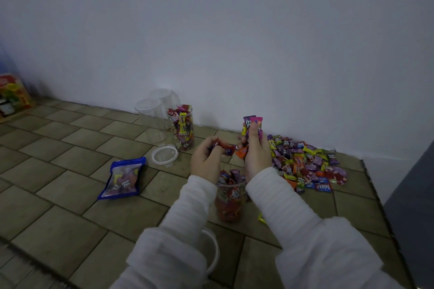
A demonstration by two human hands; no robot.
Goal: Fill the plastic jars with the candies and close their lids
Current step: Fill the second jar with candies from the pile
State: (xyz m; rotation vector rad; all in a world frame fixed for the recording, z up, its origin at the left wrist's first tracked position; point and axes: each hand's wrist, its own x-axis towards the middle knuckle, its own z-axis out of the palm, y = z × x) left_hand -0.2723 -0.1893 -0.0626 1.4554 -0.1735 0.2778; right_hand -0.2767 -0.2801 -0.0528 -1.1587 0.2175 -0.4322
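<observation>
**Both hands full of sweets above an open jar**

Nearest: ribbed white sleeves [277, 204]; a white ring-shaped lid [215, 253] peeks from under the left forearm. Between the wrists stands a clear plastic jar [229, 204], open, packed with crinkly wrapped candies. Left hand [205, 162] curls round red wrappers [223, 146]; right hand [257, 156] pinches a fan of purple, pink and orange ones [252, 124], held upright. Right, a loose glossy candy pile [307, 163] spreads near the tiled top's dark edge [375, 195]. Left, bare matte tan tiles, a blue-edged pouch [123, 178] lying flat. Farther: another lid ring [164, 155], a filled open jar [182, 128], two empty lidded jars [152, 117] by the white wall.
</observation>
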